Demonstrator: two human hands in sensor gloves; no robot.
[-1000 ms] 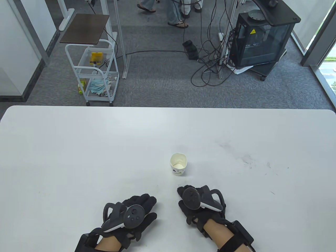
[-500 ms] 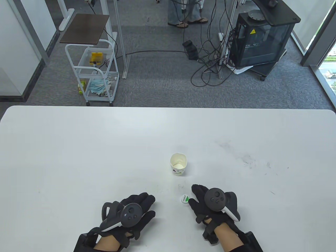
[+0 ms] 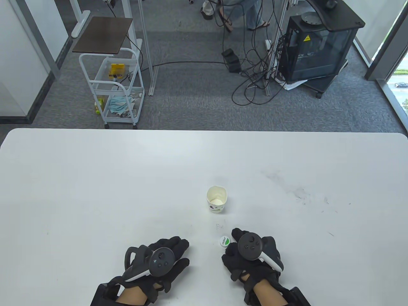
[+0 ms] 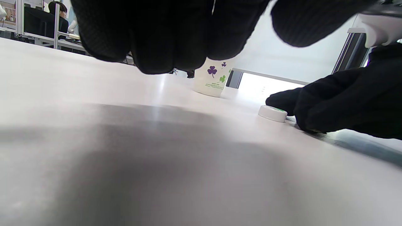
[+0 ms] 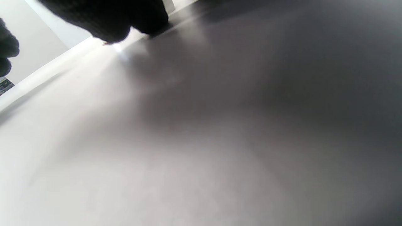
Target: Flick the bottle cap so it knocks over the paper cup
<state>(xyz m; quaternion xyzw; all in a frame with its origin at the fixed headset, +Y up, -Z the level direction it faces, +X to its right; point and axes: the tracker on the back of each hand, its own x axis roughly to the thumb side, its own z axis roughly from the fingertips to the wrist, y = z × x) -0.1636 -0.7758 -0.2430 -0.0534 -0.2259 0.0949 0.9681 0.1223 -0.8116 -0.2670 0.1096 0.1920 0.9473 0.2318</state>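
A white paper cup [image 3: 216, 200] with clover prints stands upright on the white table [image 3: 95, 178]. It also shows in the left wrist view [image 4: 212, 78]. A white bottle cap [image 3: 224, 241] with a green mark lies flat a short way in front of the cup, also in the left wrist view [image 4: 272, 113]. My right hand [image 3: 232, 244] rests on the table just right of the cap, fingertips [image 4: 279, 99] at its edge, holding nothing. My left hand [image 3: 178, 251] lies flat and empty on the table, left of the cap.
Dark scuff marks [image 3: 299, 193] are on the table to the right of the cup. Beyond the far table edge are a white trolley [image 3: 111, 86], a black cabinet [image 3: 314, 47] and floor cables.
My right hand first drew right and uncovered the cap, then came back left up against it. The cup, the cap and the left hand have stayed put.
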